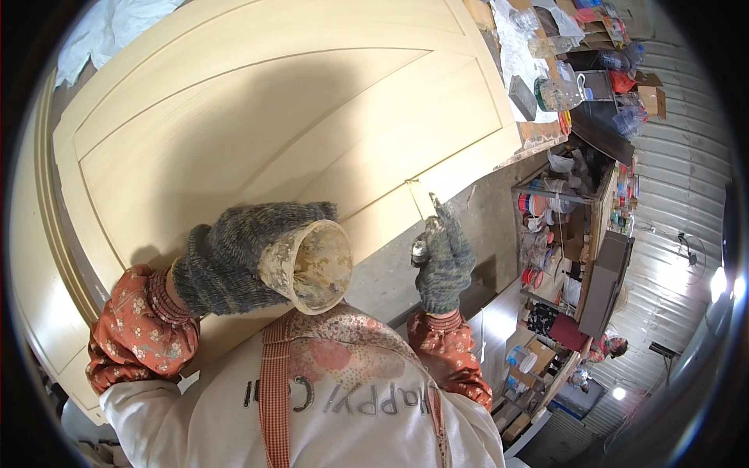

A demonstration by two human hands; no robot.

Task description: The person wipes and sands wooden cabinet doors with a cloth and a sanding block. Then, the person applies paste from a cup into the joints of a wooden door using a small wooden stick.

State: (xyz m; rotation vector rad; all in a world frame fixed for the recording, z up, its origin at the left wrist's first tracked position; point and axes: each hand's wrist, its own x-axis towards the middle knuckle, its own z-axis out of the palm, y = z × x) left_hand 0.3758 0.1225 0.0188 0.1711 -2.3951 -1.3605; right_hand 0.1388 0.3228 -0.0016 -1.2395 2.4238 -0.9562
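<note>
A large cream-coloured door panel [374, 132] with grooved lines lies in front of me. My left hand [226, 257], in a dark knitted glove, is closed round a translucent plastic cup [321, 267]. The cup is tilted with its mouth toward me, and its inside is smeared with whitish residue. Beside the panel's near right edge is my right hand [446, 261], gloved the same way, its index finger stretched along a thin, light-coloured tool [419, 204]. The tool's tip reaches the panel's edge; its kind is unclear, and the fingers hide part of it.
A cluttered workbench [538, 136] at the far right holds a grey block [523, 97] and plastic containers. Shelves [550, 195] with tubs and jars stand to the right, before a corrugated wall [694, 148]. Another person [611, 345] appears far off at right.
</note>
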